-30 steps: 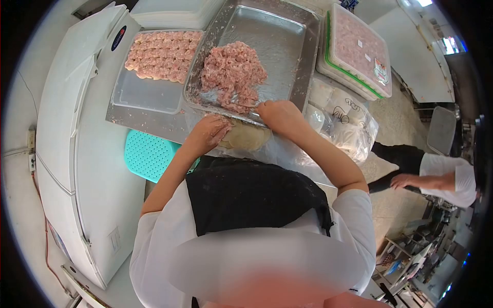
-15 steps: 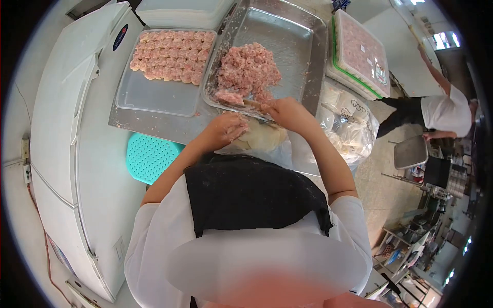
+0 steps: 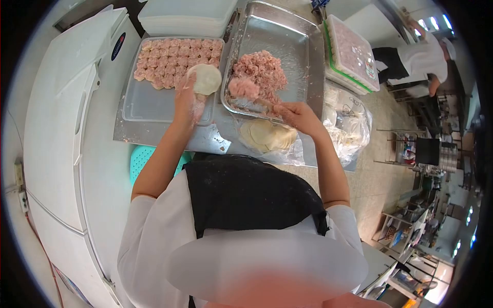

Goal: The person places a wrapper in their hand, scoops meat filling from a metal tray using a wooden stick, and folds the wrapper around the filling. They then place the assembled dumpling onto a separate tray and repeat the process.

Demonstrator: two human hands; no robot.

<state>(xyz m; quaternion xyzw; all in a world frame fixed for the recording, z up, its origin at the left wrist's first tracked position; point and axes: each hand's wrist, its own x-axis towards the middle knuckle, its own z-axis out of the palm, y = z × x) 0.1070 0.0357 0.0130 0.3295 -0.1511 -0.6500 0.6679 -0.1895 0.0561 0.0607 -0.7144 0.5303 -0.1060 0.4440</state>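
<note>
My left hand [image 3: 187, 101] holds a round pale wrapper [image 3: 206, 79] above the right part of a plastic tray [image 3: 154, 104], where rows of meat-topped dumplings [image 3: 167, 59] lie. My right hand [image 3: 299, 117] is closed on the handle of a spatula [image 3: 266, 103] at the near edge of a metal pan [image 3: 277, 11]. Pink minced meat [image 3: 264, 72] is heaped in that pan, with a lump of it [image 3: 243, 88] at the spatula's tip. Just below the pan, a stack of round wrappers [image 3: 267, 135] sits on clear plastic.
Stacked plastic lids [image 3: 186, 18] stand at the back left. On the right are a green-edged box [image 3: 353, 54] and a bag of white packets [image 3: 346, 118]. A white fridge [image 3: 56, 123] borders the left side. Another person [image 3: 418, 59] stands at far right.
My left hand has moved from the wrapper stack up and left over the tray, now with a wrapper. A lump of meat is now on the spatula. The other person has shifted upward in view.
</note>
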